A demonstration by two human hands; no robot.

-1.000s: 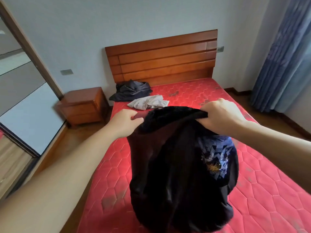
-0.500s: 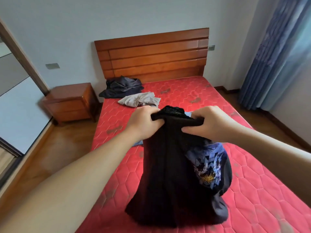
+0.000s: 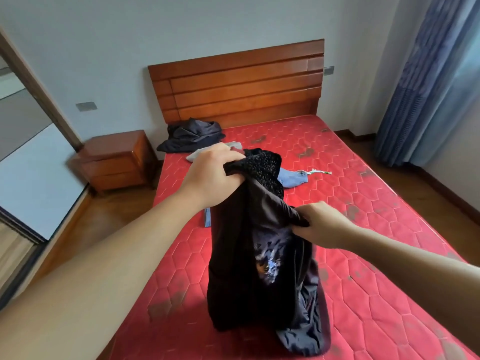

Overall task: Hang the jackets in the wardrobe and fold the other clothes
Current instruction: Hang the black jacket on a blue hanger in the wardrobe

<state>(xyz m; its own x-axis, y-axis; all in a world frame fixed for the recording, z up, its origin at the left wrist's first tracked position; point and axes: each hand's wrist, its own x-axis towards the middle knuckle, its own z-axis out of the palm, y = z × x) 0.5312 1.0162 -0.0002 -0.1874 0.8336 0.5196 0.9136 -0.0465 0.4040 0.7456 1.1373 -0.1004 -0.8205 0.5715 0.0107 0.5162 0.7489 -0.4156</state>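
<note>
Half a second ago both hands gripped the black jacket's [image 3: 254,255] collar side by side; now the right hand [image 3: 323,224] has dropped lower and grasps a fold of the dark fabric on the jacket's right edge, fingers curled round it, while the left hand [image 3: 210,178] has stayed on the fuzzy black collar, its grip clenched tight round the bunched cloth; the jacket hangs upright from the two hands, its hem crumpled on the red quilted mattress [image 3: 376,242], a blue-and-white printed emblem showing on its front; behind it on the mattress lie a light blue garment [image 3: 293,178], partly hidden by the jacket, a grey garment [image 3: 197,155] just beyond the left hand, and a dark navy garment [image 3: 192,135] heaped against the wooden headboard [image 3: 239,84]; a wooden nightstand [image 3: 117,162] stands beside the bed on the left, near a mirrored sliding door [image 3: 28,162]; blue curtains [image 3: 428,87] hang at the right.
</note>
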